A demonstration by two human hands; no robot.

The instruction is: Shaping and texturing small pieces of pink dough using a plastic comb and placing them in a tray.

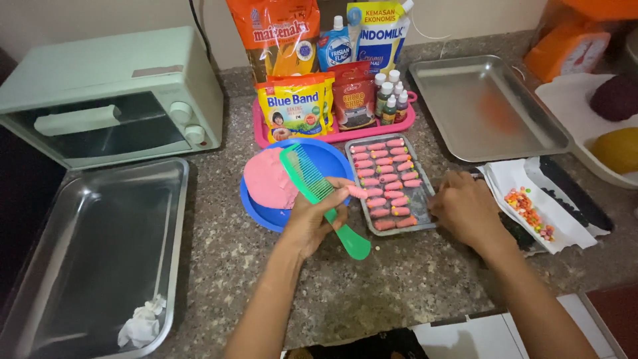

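Note:
My left hand (311, 221) grips a green comb (302, 173) by its handle and pinches a small pink dough piece (357, 192) at its fingertips, beside a small metal tray (421, 199) lined with several rolled pink dough pieces (389, 186). Under the comb sits a blue plate (335, 159) carrying a lump of pink dough (267, 179). My right hand (465, 209) rests curled on the counter at the tray's right edge, next to white paper holding coloured sprinkles (530, 211). Whether it holds anything is hidden.
A pale green toaster oven (106, 100) stands back left, with a large metal pan (100, 252) holding a crumpled tissue in front. A pink tray (332, 133) of packets and small bottles sits behind the plate. An empty metal pan (485, 106) lies back right.

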